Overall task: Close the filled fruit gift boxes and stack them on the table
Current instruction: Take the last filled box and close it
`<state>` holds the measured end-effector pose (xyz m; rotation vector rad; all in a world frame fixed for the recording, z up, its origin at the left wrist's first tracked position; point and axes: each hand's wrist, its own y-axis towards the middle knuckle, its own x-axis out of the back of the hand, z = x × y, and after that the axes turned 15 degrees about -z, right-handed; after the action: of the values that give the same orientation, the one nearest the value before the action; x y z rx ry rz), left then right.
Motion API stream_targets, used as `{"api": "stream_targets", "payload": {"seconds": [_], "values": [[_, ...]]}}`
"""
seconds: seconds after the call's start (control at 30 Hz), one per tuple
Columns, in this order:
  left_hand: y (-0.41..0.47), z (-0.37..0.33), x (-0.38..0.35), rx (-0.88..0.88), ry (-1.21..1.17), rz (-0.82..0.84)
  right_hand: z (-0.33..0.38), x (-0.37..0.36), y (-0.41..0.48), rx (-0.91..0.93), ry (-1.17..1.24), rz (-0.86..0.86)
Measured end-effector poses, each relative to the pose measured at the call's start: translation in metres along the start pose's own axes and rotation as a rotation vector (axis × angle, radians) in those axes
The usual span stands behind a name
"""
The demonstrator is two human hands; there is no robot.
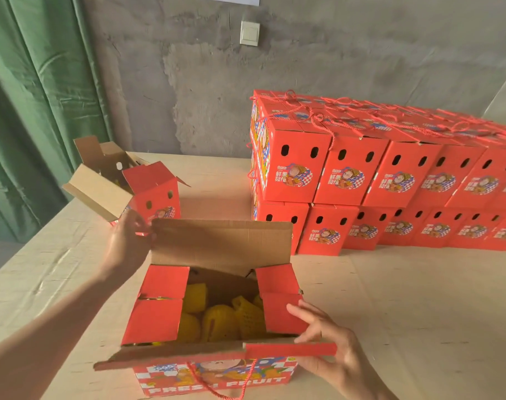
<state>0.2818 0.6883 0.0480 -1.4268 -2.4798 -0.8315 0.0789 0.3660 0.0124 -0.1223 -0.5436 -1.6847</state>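
Carefully now, because the open gift box (214, 373) in front of you on the table (419, 307) is only half shut. Your left hand (127, 246) has the left corner of the upright far flap (223, 243) in what looks like a pinch, though the fingers are blurred. Your right hand (327, 356) holds the right end of the near flap (182, 356), which lies turned outward, and one finger reaches onto the right side flap (280, 298). The left side flap (159, 301) is folded in too, and fruit in yellow foam nets (217, 321) shows between them.

The main risk, as I judge it, is a side flap springing up as you bring the far flap down. The lid would then buckle or sit crooked, and a crooked lid will not carry another box.

Pressing hard to force it flat could bruise the fruit beneath.

The red rope handle (217, 388) hangs down the front, so it could get trapped when the near flap folds over.

A second open box (156, 197) stands just behind your left hand, and a wide swing could knock it.

The stack of closed boxes (361, 174) is well apart to your right; set this one down square or the row may lean.
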Motion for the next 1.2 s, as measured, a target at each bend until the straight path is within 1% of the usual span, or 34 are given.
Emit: {"api": "stream_targets", "payload": {"seconds": [0.1,0.17,0.27,0.33,0.4,0.47,0.53,0.63,0.7,0.73,0.8,0.83,0.87,0.9,0.97,1.0,1.03,1.07,1.1,1.2], "values": [[-0.005,0.013,0.003,-0.142,0.043,0.191,-0.003,0.002,-0.001,0.029,-0.042,0.057],[-0.011,0.021,0.007,-0.174,0.077,0.297,-0.004,0.002,0.0,0.055,-0.075,0.072],[-0.019,0.026,0.014,-0.089,-0.009,0.424,0.0,-0.003,0.007,-0.026,-0.079,0.065],[-0.024,0.03,0.02,-0.044,-0.083,0.503,0.007,-0.007,0.015,-0.142,-0.011,0.011],[-0.031,0.035,0.026,0.02,-0.187,0.57,0.013,-0.013,0.024,-0.199,0.022,-0.098],[-0.04,0.041,0.03,0.12,-0.298,0.578,0.016,-0.022,0.032,-0.214,-0.014,-0.267],[-0.047,0.046,0.032,0.239,-0.393,0.541,0.017,-0.031,0.039,-0.14,-0.095,-0.373],[-0.055,0.047,0.031,0.479,-0.559,0.487,0.01,-0.045,0.046,0.049,-0.253,-0.425],[-0.057,0.047,0.031,0.625,-0.621,0.427,0.007,-0.052,0.049,0.084,-0.348,-0.486],[-0.057,0.048,0.031,0.658,-0.629,0.409,0.005,-0.054,0.049,0.077,-0.379,-0.503],[-0.059,0.049,0.033,0.645,-0.629,0.42,0.004,-0.054,0.052,0.042,-0.409,-0.49],[-0.06,0.047,0.034,0.61,-0.611,0.422,0.003,-0.054,0.053,0.018,-0.417,-0.467],[-0.063,0.044,0.035,0.534,-0.555,0.408,0.003,-0.052,0.054,0.003,-0.42,-0.439],[-0.067,0.04,0.036,0.39,-0.43,0.369,0.003,-0.051,0.055,-0.007,-0.425,-0.417],[-0.078,0.033,0.038,-0.054,-0.026,0.212,0.004,-0.05,0.055,0.003,-0.433,-0.409],[-0.085,0.03,0.037,-0.271,0.113,0.137,0.005,-0.049,0.054,0.014,-0.427,-0.418],[-0.092,0.027,0.036,-0.437,0.187,0.105,0.005,-0.049,0.053,0.026,-0.417,-0.428],[-0.099,0.025,0.034,-0.538,0.225,0.111,0.006,-0.048,0.052,0.038,-0.409,-0.434],[-0.106,0.024,0.033,-0.585,0.247,0.126,0.007,-0.047,0.051,0.05,-0.405,-0.437],[-0.112,0.024,0.031,-0.586,0.281,0.072,0.008,-0.048,0.047,0.084,-0.429,-0.469]]}}
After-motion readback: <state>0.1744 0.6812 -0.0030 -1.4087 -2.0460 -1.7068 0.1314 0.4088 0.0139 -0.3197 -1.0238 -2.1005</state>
